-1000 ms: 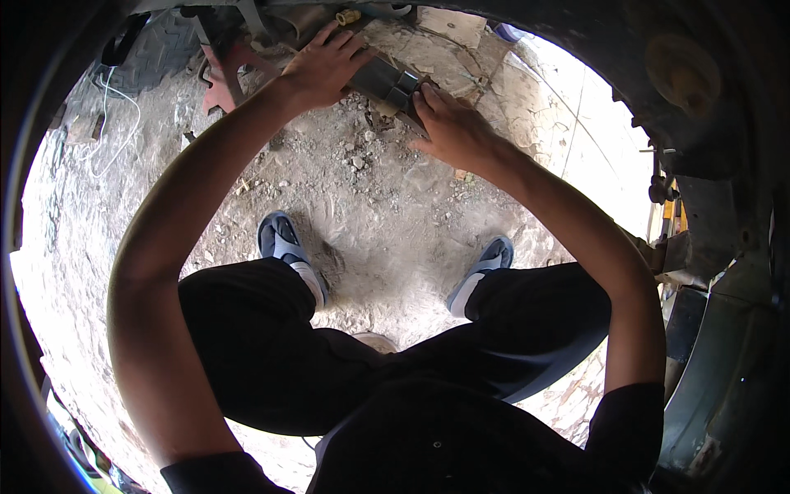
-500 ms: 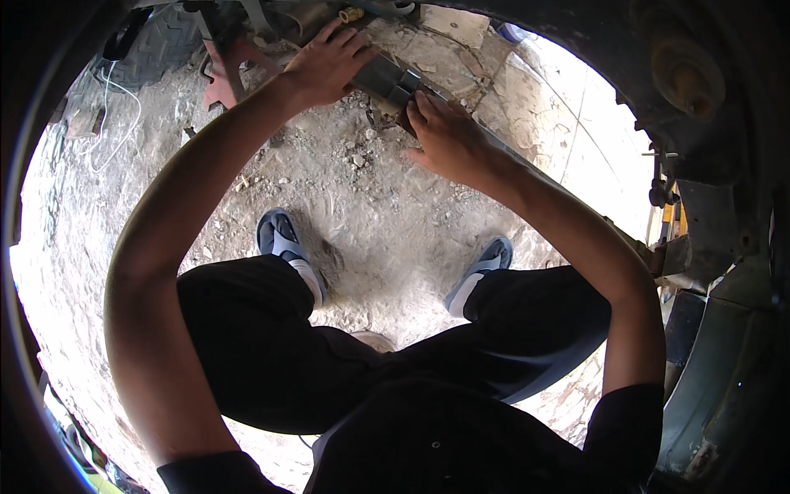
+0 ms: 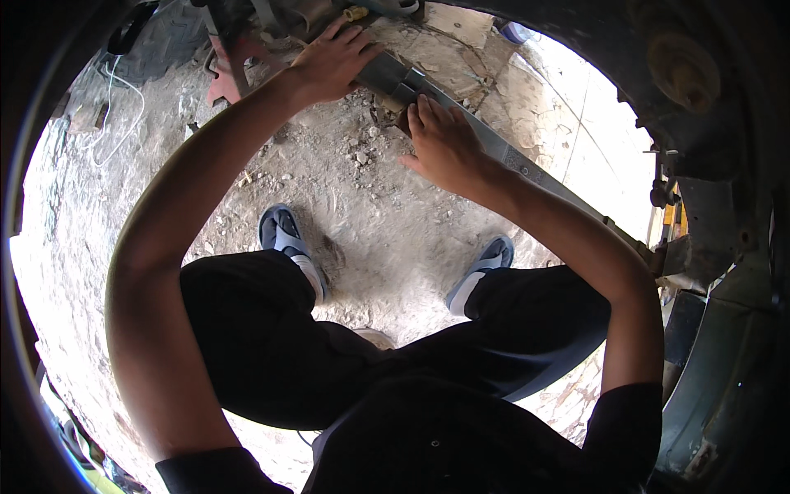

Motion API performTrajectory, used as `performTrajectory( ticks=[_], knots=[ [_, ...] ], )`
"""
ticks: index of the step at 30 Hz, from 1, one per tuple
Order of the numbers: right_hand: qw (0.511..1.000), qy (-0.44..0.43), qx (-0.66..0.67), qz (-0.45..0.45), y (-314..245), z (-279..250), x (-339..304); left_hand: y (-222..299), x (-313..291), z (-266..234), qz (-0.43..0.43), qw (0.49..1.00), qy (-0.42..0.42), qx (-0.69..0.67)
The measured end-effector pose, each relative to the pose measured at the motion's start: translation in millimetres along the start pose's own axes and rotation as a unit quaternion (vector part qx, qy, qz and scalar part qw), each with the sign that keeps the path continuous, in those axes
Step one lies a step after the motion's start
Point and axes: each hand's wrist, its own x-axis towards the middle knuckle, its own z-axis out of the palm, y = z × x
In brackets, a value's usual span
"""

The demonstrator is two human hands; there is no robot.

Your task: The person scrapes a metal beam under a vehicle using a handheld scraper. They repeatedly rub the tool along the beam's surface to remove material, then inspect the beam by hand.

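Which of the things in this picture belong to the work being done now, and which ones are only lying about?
Seems part of the work:
Long metal bar, with the left hand and right hand on it

Seems only lying about:
White cord
Loose stones
Red stand, untouched, though its role is unclear

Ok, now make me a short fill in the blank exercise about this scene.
Of the picture's four edges, the left hand is nearest the ____ one.
The long metal bar at the right hand slopes down toward the picture's ____ side.
Of the two hands, the one nearer the red stand is the ____ one.
The thin looped cord on the ground is coloured ____.
Missing words: top; right; left; white.
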Motion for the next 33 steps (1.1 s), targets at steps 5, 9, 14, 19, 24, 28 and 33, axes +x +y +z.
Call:
performTrajectory(
  ticks=[5, 9, 14, 19, 24, 28, 33],
  knots=[
    [0.999, -0.022, -0.012, 0.043, 20.6, 10.9, 0.9, 1.6, 4.4, -2.2, 0.005, 1.0, -0.011, -0.009],
    [0.999, -0.018, 0.015, 0.021, 18.0, 7.4, 1.9, -3.5, 6.7, 6.3, 0.038, 0.999, 0.026, 0.02],
    [0.998, -0.04, 0.056, 0.005, 19.0, -3.9, 11.3, -5.5, -1.1, -2.5, 0.046, 0.998, 0.037, 0.029],
    [0.999, 0.006, 0.043, -0.018, 23.8, 6.6, 1.1, -3.4, 6.1, -1.7, 0.05, 0.999, 0.014, -0.001],
    [0.996, -0.042, 0.072, -0.032, 29.9, -1.7, 10.2, -3.5, 4.5, 7.3, 0.045, 0.998, 0.034, 0.001],
    [0.999, -0.033, 0.003, -0.034, 14.8, 1.0, 6.0, -4.7, 5.9, -1.4, 0.04, 0.999, 0.002, 0.005],
    [0.998, -0.05, 0.035, 0.002, 25.6, -6.0, 11.0, -3.7, 5.2, 9.2, 0.033, 0.998, 0.045, 0.019]
  ],
)
